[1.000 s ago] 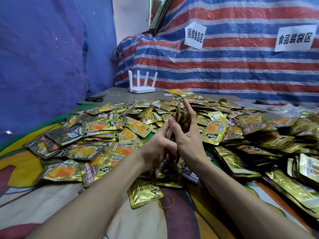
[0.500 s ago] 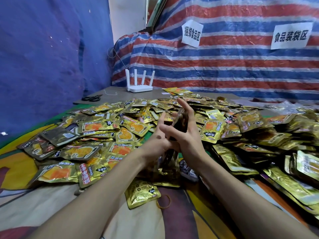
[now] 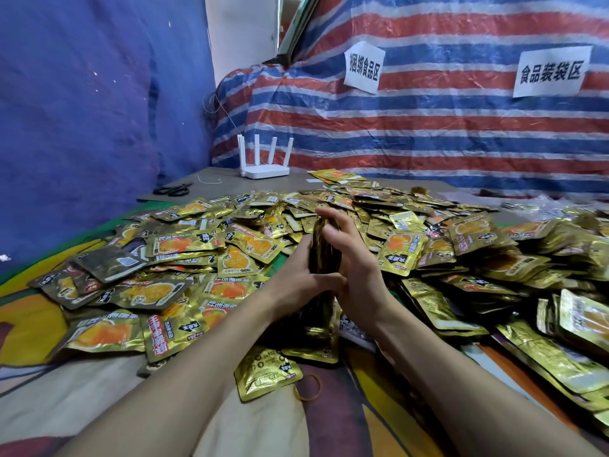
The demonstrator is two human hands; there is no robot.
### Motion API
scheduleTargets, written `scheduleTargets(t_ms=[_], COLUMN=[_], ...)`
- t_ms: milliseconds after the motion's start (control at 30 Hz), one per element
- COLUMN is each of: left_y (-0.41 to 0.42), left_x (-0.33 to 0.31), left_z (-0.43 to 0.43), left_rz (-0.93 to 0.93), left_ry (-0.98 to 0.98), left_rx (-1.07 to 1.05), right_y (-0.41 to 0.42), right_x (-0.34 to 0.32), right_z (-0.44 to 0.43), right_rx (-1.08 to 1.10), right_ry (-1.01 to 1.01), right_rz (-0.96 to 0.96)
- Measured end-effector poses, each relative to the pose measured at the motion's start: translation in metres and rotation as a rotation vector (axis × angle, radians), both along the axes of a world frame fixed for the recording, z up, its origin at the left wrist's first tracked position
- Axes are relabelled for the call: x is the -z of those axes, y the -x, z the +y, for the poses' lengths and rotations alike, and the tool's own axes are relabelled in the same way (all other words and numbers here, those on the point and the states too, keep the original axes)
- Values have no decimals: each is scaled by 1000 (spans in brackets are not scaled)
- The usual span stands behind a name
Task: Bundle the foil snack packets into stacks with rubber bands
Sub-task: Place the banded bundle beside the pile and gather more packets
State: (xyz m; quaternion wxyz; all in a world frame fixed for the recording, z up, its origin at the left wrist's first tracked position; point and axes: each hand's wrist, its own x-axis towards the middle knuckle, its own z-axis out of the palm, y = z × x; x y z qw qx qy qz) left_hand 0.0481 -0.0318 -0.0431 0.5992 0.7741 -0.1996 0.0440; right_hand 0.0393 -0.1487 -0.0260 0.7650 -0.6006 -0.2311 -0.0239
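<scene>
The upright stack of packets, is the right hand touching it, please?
Touching. The head view shows the right hand curled round the stack of packets.

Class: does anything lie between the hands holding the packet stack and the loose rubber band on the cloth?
Nothing visible does. The rubber band lies uncovered on the cloth, with a loose gold packet close on its left. Both the left hand and right hand hold the stack, though.

At your nine o'clock hangs a blue tarp wall (image 3: 82,110), from twelve to three a red-white-blue striped tarp (image 3: 428,133) bearing two white paper signs (image 3: 364,67), with a white router (image 3: 265,171) and black scissors (image 3: 173,190) on the grey worktop (image 3: 250,188) at eleven.
</scene>
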Motion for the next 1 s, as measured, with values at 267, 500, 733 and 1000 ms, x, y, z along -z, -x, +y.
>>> scheduleTargets(t_ms=[267,500,733,1000], left_y=[0,1,-1,2], left_x=[1,-3,3,10], left_z=[-1,-2,-13,-16], left_rz=[82,111,73,-84], left_ry=[240,281,260,131], left_rx=[28,88,61,-133], right_y=[-5,-1,-3,10], right_x=[-3,-3,-4,-23], right_z=[-2,6,6,1], right_rx=[66,48,51,122], right_ry=[-132,-103,-125,108], right_rz=[126,108,222,258])
